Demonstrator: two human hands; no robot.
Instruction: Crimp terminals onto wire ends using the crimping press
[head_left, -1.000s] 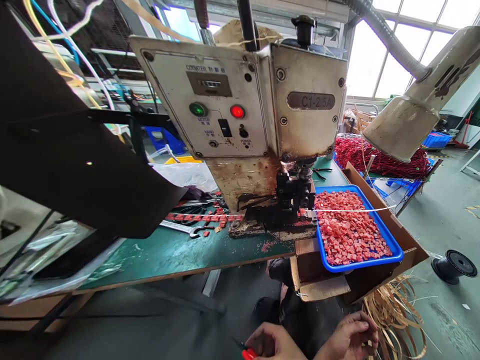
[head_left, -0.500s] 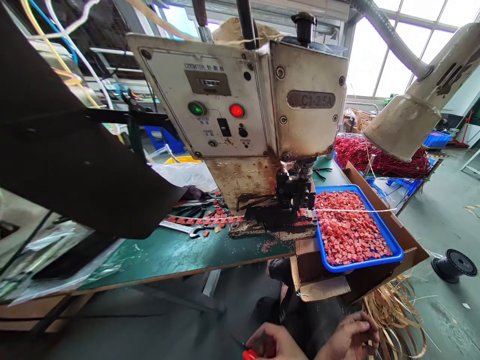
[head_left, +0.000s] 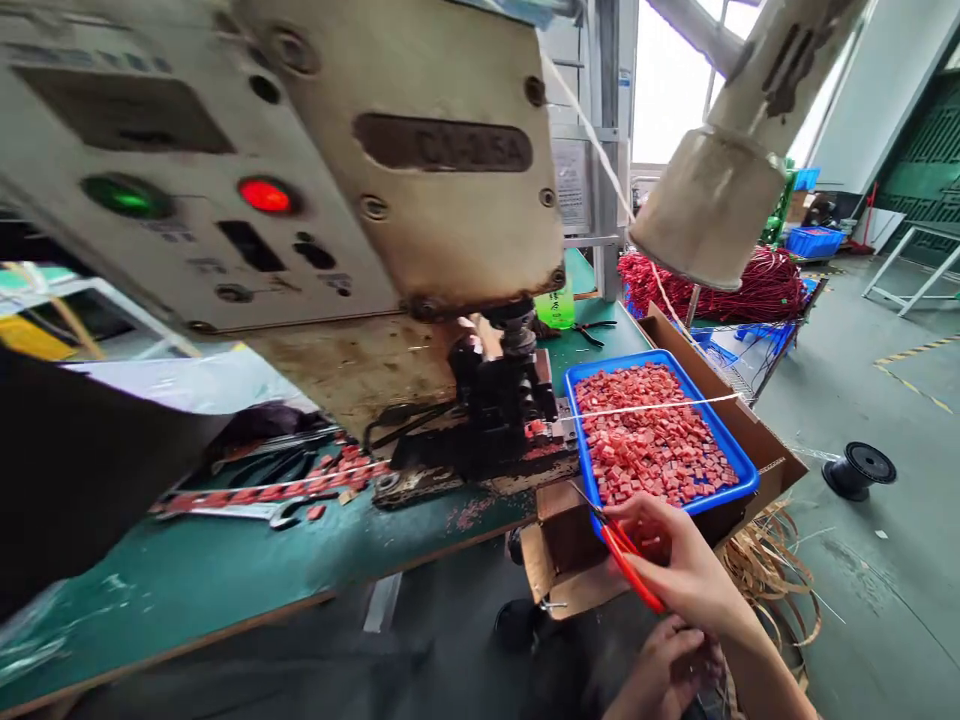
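Observation:
My right hand (head_left: 686,565) is raised in front of the near edge of a blue tray (head_left: 742,470). It is closed on red-handled snips (head_left: 626,565), whose tips point up and left toward the tray's corner. The tray is full of small red pieces (head_left: 645,445) and rests in a cardboard box (head_left: 765,440). A thin white strand (head_left: 660,405) runs across the tray from the dark tooling (head_left: 502,400) under a worn press machine (head_left: 420,200). Lower down, my left hand (head_left: 660,675) has its fingers curled; anything in it is hidden.
The machine stands on a green bench (head_left: 225,570) with a wrench (head_left: 225,512) and a strip of red pieces (head_left: 300,485). A lamp shade (head_left: 712,200) hangs above the tray. Red wire bundles (head_left: 750,285) lie behind. A black spool (head_left: 859,470) and tan coils (head_left: 772,575) are on the floor.
The view has swung closer to the machine. The hand with the red snips has risen from the bottom edge up to the tray's near corner. The other hand stays low.

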